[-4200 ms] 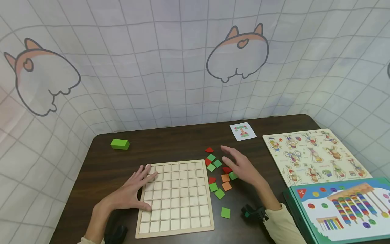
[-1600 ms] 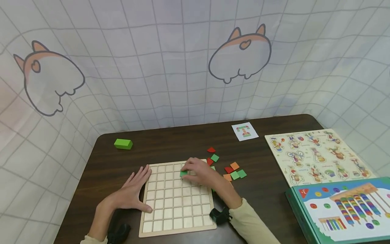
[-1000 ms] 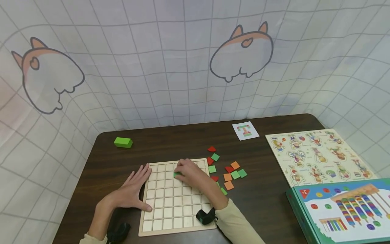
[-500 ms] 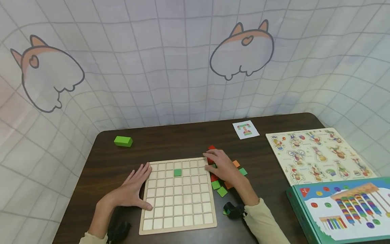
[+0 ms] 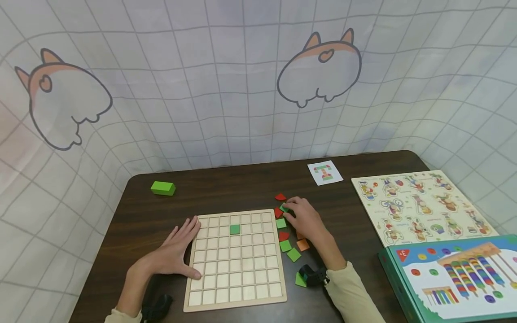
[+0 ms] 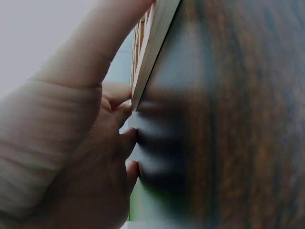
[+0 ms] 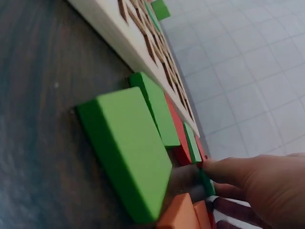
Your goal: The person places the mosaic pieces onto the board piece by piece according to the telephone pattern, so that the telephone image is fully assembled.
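Note:
My left hand (image 5: pixel 173 252) rests at the left edge of a wooden grid board (image 5: pixel 236 306), fingers spread and thumb on its rim. One green square tile (image 5: pixel 234 229) sits in a cell of the board's second row. Right of the board, my right hand (image 5: pixel 308 220) pinches another green square tile (image 5: pixel 284 207) between thumb and fingertips, low among the loose pieces. The right wrist view shows that tile (image 7: pixel 207 183) between the thumb and fingers. Around it lie red pieces (image 5: pixel 280 197), green tiles (image 5: pixel 294 255) and orange tiles (image 5: pixel 303 245), some partly covered by the hand.
A card (image 5: pixel 325 172) with a T-like coloured pattern lies at the back. To the right are a picture puzzle board (image 5: pixel 420 204) and a green-sided box (image 5: pixel 460 278). A bright green block (image 5: pixel 163 188) stands at the back left.
My right hand placed a green tile in the board, let go and moved right to the loose pieces, where it pinches another green tile. My left hand stays on the board's edge.

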Action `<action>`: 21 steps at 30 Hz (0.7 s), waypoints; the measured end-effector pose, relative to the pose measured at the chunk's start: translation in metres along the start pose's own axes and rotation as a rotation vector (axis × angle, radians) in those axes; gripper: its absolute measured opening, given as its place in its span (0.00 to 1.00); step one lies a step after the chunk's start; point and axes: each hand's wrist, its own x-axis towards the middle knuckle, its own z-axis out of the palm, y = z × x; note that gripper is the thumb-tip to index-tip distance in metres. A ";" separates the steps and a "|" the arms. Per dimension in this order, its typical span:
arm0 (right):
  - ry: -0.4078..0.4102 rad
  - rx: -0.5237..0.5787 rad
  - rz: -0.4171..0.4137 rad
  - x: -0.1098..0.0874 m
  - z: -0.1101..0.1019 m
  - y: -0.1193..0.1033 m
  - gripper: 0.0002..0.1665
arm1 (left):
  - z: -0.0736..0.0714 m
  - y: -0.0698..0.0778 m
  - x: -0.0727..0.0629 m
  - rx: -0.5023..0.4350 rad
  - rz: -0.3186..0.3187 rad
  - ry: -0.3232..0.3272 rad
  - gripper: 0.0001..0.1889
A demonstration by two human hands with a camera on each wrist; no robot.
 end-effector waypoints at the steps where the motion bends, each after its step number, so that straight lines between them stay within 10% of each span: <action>1: 0.006 -0.007 0.015 0.000 0.000 0.000 0.16 | 0.000 0.000 0.000 -0.002 -0.002 -0.001 0.70; 21: 0.083 0.119 0.027 0.000 -0.021 0.024 0.12 | -0.001 0.001 0.001 0.000 -0.016 -0.001 0.70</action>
